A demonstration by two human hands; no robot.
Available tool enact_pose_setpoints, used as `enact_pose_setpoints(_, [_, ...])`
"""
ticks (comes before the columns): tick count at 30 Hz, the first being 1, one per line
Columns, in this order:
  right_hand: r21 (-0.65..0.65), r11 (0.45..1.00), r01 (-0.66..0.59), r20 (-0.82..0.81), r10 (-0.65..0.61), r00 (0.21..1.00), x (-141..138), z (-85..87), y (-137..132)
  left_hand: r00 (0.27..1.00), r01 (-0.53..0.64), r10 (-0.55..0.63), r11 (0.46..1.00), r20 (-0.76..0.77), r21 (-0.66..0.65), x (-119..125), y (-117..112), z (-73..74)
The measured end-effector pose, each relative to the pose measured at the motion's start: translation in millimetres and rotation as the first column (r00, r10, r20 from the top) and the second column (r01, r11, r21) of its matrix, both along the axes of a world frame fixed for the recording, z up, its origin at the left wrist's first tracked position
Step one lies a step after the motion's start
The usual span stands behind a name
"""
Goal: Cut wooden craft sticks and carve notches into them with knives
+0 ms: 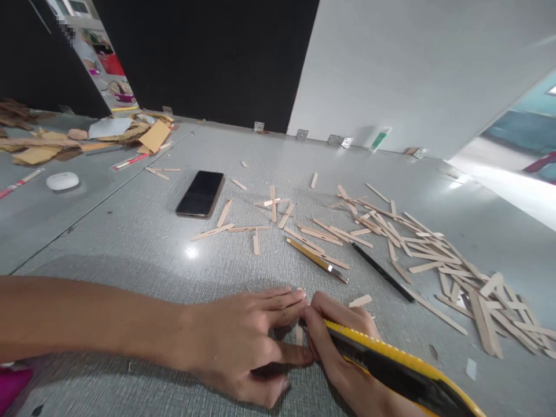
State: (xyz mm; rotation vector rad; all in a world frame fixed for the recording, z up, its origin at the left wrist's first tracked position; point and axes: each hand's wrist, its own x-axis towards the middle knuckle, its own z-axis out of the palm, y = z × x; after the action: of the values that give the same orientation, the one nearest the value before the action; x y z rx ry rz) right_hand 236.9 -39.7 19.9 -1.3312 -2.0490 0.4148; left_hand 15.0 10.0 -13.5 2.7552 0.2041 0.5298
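Note:
My left hand (243,341) lies palm down on the grey table, fingers stretched and spread. Its fingertips press on a short wooden craft stick (299,333), partly covered by the fingers. In my right hand (343,347) is a yellow and black utility knife (391,362). The knife's front end meets the stick between the fingers of my left hand; the blade tip is mostly hidden. Just beyond the hands lie gold tweezers (317,259) and a black pen (382,271). A small cut piece of stick (360,301) rests beside my right hand.
A heap of craft sticks (452,272) spreads over the right side, with several loose ones mid-table. A phone (200,194) and a white earbud case (62,180) lie to the left. Cardboard scraps (154,137) sit at the back left. Black and white panels (369,69) stand behind.

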Motion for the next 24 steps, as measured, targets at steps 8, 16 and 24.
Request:
enact_pose_setpoints(8, [-0.044,0.999,0.015,0.099,-0.010,0.995,1,-17.7,-3,1.000,0.007,-0.008,1.000,-0.014,-0.025,0,0,-0.8])
enact_pose_setpoints(16, [-0.160,0.987,0.034,0.065,-0.023,0.998,13,-2.9,-1,0.999,-0.027,0.026,0.999,0.042,0.034,0,-1,-4.4])
enact_pose_setpoints(24, [-0.365,0.924,0.112,-0.261,-0.217,0.941,12,-9.3,-4,0.997,-0.076,0.079,0.962,0.002,0.262,0,-2,15.3])
